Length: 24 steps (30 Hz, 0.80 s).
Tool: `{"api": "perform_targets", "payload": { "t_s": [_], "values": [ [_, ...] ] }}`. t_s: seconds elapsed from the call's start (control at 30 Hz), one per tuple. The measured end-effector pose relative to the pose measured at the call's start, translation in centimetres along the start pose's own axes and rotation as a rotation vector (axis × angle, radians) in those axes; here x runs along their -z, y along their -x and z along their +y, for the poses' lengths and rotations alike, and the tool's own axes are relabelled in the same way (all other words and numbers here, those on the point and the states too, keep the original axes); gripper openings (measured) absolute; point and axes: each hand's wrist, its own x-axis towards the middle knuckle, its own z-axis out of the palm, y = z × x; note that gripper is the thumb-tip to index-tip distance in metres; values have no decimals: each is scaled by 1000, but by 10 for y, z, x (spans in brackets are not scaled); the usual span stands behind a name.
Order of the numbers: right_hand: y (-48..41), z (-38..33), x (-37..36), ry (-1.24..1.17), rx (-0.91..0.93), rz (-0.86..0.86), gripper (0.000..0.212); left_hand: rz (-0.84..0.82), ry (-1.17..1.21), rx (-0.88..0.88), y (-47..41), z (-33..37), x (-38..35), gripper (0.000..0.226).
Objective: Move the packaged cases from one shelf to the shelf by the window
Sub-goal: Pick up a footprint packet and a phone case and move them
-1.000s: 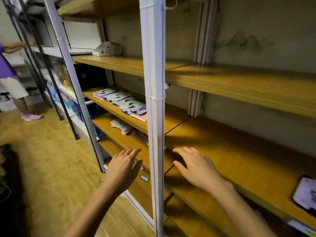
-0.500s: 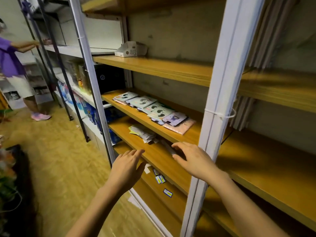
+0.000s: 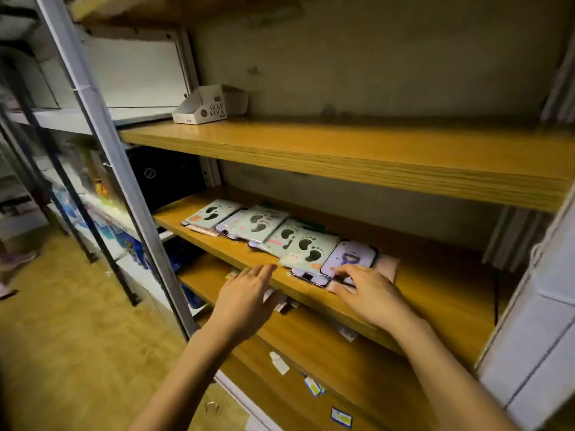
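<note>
Mint-green packaged cases (image 3: 259, 225) with dark footprint cut-outs lie in an overlapping row under clear wrap. They sit flat on the wooden shelf (image 3: 435, 293) just beyond both hands, and the row runs away to the left of the left hand.

- At the row's near end, under the right fingertips, is a lilac case (image 3: 348, 256) with a small dark-haired figure printed on it. A pink case (image 3: 388, 266) pokes out just to the right of it.
- Right hand (image 3: 370, 295): fingers bent, tips on the near edge of the lilac case, thumb stretched left along the shelf front. I can't tell whether it pinches the case or only touches it.
- Left hand (image 3: 245, 293): flat, fingers straight and close together, holding nothing. Its tips are at the shelf's front edge, just left of the nearest mint case.
- A white cardboard display box (image 3: 205, 107) stands on the board above, well beyond the left hand.

Change from half a second back: both hands were lower then, in front of the board beneath, with the right one beside the white upright. Now both are up at the cases' shelf — the right has reached the stack, and the view has closed in on the row.
</note>
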Motion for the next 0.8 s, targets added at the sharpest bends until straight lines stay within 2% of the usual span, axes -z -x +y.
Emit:
{"api": "perform_targets", "payload": {
  "t_s": [0.13, 0.3, 0.53, 0.63, 0.73, 0.8],
  "values": [
    [-2, 0, 1, 6, -55, 16, 44, 19, 2, -13, -8, -6, 0, 51],
    [-19, 7, -10, 40, -320, 84, 58, 15, 62, -72, -47, -21, -17, 48],
    [-50, -25, -32, 147, -653, 70, 116, -46, 209, -97, -96, -55, -26, 43],
    [-65, -36, -42, 177, -747, 51, 130, -45, 258, -137, -108, -68, -25, 38],
    [-69, -42, -45, 15, -833, 125, 134, -85, 327, -149, -113, -75, -27, 41],
    [-68, -40, -44, -74, -852, 209, 122, -125, 355, -145, -115, -74, -31, 49]
  ]
}}
